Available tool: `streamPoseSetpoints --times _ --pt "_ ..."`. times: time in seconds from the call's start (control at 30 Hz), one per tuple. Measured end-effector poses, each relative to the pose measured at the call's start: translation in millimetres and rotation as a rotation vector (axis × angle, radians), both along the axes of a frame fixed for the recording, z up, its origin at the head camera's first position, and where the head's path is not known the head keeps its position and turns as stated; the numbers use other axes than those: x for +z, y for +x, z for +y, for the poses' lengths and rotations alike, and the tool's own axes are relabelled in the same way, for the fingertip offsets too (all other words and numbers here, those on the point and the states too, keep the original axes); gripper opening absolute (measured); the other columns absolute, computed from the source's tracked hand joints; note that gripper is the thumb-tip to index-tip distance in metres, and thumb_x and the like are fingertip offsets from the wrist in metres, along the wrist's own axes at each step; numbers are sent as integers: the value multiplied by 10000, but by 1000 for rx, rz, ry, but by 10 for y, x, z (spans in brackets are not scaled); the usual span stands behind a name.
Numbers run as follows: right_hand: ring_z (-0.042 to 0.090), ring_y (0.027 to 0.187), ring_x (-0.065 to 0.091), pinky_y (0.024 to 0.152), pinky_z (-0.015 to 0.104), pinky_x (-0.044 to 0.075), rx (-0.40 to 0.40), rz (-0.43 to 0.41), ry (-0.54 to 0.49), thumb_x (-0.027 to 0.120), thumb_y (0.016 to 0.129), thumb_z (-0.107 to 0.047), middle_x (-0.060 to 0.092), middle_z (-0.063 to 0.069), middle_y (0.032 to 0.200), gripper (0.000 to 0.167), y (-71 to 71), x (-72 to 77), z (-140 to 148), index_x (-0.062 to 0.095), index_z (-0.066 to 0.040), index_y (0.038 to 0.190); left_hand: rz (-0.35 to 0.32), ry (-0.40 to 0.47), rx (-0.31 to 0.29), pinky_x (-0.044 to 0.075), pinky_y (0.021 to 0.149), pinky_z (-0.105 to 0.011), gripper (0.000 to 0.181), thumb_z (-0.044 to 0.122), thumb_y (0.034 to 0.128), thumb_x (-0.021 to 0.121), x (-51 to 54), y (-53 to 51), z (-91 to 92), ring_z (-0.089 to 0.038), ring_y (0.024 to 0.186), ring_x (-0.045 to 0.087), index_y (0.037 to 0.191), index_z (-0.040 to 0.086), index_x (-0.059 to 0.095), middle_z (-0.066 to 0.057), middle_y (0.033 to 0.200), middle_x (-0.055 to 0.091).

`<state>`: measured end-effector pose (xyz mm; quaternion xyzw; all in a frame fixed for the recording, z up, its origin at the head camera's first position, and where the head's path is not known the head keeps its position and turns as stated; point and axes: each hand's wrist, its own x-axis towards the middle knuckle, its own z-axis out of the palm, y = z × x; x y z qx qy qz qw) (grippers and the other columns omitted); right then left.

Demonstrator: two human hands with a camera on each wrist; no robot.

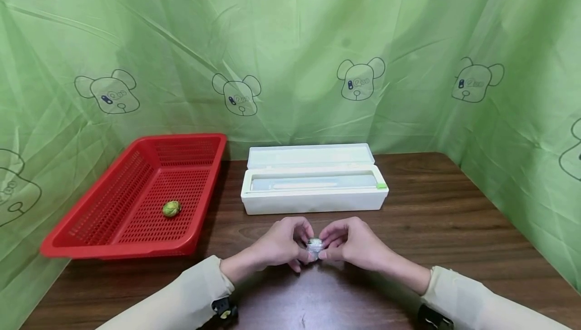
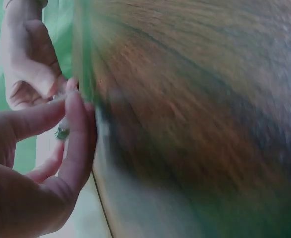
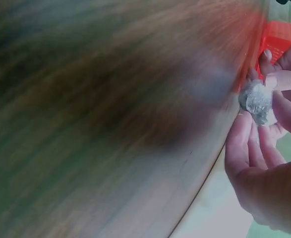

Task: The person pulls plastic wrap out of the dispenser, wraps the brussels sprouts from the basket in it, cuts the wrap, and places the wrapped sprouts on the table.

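Observation:
A small bundle of crinkled clear plastic film (image 1: 315,245) is held between both hands, just above the table near its front middle. Some green shows at its underside in the left wrist view, but what lies inside is mostly hidden. Thumb and fingers of my left hand (image 1: 283,243) pinch it from the left. From the other side my right hand (image 1: 356,244) pinches it with thumb and curled fingers. The right wrist view shows the shiny, wrinkled film (image 3: 258,101) between the fingertips of both hands.
Behind the hands stands a long white box (image 1: 315,203), its lid (image 1: 310,156) raised, with a green tab (image 1: 381,185) at its right end. A red perforated basket (image 1: 150,249) at the left holds one small leafy green ball, like a Brussels sprout (image 1: 171,209). Green cloth (image 1: 290,32) surrounds the table.

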<state>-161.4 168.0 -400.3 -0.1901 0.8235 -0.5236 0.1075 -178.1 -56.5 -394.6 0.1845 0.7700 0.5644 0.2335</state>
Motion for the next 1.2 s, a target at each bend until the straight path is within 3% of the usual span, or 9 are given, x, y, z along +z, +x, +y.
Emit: streamPoseSetpoints --times 0.23,0.4,0.53,0.73,0.97,1.2 --pt "188 759 707 668 262 576 -52 46 -38 896 840 -104 759 53 840 167 -33 -12 -2 790 -37 949 261 -91 41 587 671 -294 397 -135 703 885 5 32 45 -207 804 724 943 59 635 -60 1002 668" --pt "205 765 710 687 271 584 -42 89 -14 913 783 -19 750 55 832 207 -66 -80 -11 782 -33 943 359 -127 44 566 738 -275 287 -26 772 906 -17 43 54 -170 835 708 908 75 674 -33 986 678" --pt "207 801 703 711 296 595 -21 124 19 924 761 -4 744 46 881 315 -85 -126 -19 775 -12 1038 402 -172 48 559 735 -285 262 10 791 905 -42 27 48 -110 770 685 941 95 707 1 901 713" --pt "163 769 660 633 276 549 31 187 128 947 778 -119 725 -18 861 393 -103 -137 -24 800 -90 1142 456 -249 36 551 714 -257 282 65 811 909 -51 14 16 -58 718 666 1064 46 786 28 837 742" --pt "174 802 670 680 271 530 24 222 167 960 761 -142 758 -103 945 361 -111 -151 -34 823 -118 1094 460 -288 20 535 702 -240 263 80 818 906 -61 9 13 -49 710 647 1059 41 808 81 783 712" --pt "176 781 657 678 265 525 25 211 179 969 746 -155 752 -114 908 371 -126 -159 -33 825 -107 1085 440 -274 23 541 641 -234 259 60 818 898 -94 0 22 -62 675 645 1056 24 804 71 763 701"
